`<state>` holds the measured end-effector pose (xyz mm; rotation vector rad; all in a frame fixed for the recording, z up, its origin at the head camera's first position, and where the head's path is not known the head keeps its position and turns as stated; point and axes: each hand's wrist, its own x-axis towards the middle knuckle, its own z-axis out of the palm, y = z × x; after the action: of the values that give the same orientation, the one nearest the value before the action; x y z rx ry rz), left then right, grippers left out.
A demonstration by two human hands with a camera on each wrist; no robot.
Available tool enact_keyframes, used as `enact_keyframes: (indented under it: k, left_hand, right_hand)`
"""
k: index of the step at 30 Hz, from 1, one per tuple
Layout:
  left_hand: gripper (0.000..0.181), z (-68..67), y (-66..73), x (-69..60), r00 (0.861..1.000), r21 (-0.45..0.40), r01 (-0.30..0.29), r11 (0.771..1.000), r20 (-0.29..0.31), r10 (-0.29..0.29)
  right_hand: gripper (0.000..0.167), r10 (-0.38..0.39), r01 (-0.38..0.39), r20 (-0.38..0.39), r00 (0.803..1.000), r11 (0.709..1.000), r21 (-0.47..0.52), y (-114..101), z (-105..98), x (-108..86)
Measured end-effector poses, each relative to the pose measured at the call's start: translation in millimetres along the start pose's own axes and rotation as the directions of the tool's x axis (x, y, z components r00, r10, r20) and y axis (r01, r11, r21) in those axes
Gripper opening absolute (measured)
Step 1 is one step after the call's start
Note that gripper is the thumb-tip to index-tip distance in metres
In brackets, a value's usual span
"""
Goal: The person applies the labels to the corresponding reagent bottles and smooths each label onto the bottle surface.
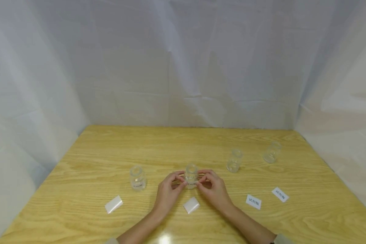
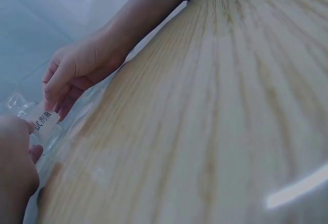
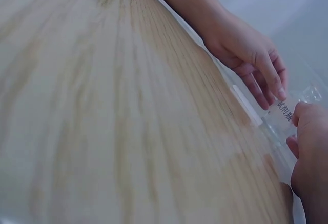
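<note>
A clear glass bottle point(image 1: 191, 171) stands upright on the table between my two hands. A white label point(image 2: 45, 123) with printed characters lies across the front of the bottle, low on its side. My left hand point(image 1: 167, 191) pinches one end of the label at the glass, its thumb in front. At the opposite end, my right hand point(image 1: 214, 190) pinches the label in the same way. Both hands' other fingers curl beside the bottle, partly hidden. In the right wrist view, the label point(image 3: 283, 112) spans the gap between the fingertips.
To the left stands a glass bottle point(image 1: 138, 178) with a label on it, behind a white card point(image 1: 114, 204). Another white card point(image 1: 191, 205) lies before my hands. At right are two bottles point(image 1: 234, 161) point(image 1: 272, 152) and two printed labels point(image 1: 253, 201) point(image 1: 280, 194).
</note>
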<state>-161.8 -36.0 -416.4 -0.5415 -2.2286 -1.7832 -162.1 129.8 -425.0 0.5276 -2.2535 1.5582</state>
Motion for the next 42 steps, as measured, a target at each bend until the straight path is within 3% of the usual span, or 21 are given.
enact_keyframes:
  k: [3, 11, 17, 20, 25, 32, 42]
  left_hand:
    - [0.01, 1.2, -4.7, 0.3, 1.0, 0.002, -0.021, 1.0, -0.012, 0.021]
    - [0.011, 7.2, -38.0, 2.1, 0.998, 0.005, -0.062, 0.998, -0.033, 0.062]
    - [0.011, 7.5, -40.0, 2.8, 0.995, 0.005, -0.09, 0.996, -0.04, 0.09]
    - [0.011, 6.9, -39.2, 3.1, 0.997, 0.005, -0.066, 0.998, -0.041, 0.066]
    - [0.012, 6.0, -39.7, 3.6, 0.999, -0.004, -0.009, 1.0, -0.036, 0.009]
    - [0.023, 3.7, -40.1, 5.3, 0.995, -0.095, 0.087, 0.992, -0.032, -0.09]
    - [0.03, 1.6, -39.4, 4.6, 0.996, -0.082, 0.088, 0.993, 0.01, -0.087]
  right_hand:
    - [0.016, 0.007, -0.008, -0.013, 1.0, 1.0, -0.015, -2.6, 2.0, -0.3]
    - [0.018, -0.054, 0.051, -0.053, 0.997, 0.998, -0.048, -1.8, 5.5, -1.2]
    - [0.019, 0.025, -0.025, -0.051, 0.998, 1.0, 0.004, -2.8, 3.3, -1.1]
    - [0.02, 0.067, -0.065, -0.049, 0.997, 0.997, 0.044, -1.6, 2.5, -1.1]
    - [0.019, 0.057, -0.054, -0.046, 0.997, 0.997, 0.063, 0.5, 2.5, -0.8]
    - [0.019, 0.06, -0.057, -0.037, 0.998, 0.995, 0.079, 1.3, 2.9, -0.4]
    - [0.019, 0.02, -0.017, -0.03, 0.999, 0.997, 0.073, 0.7, 2.9, -1.2]
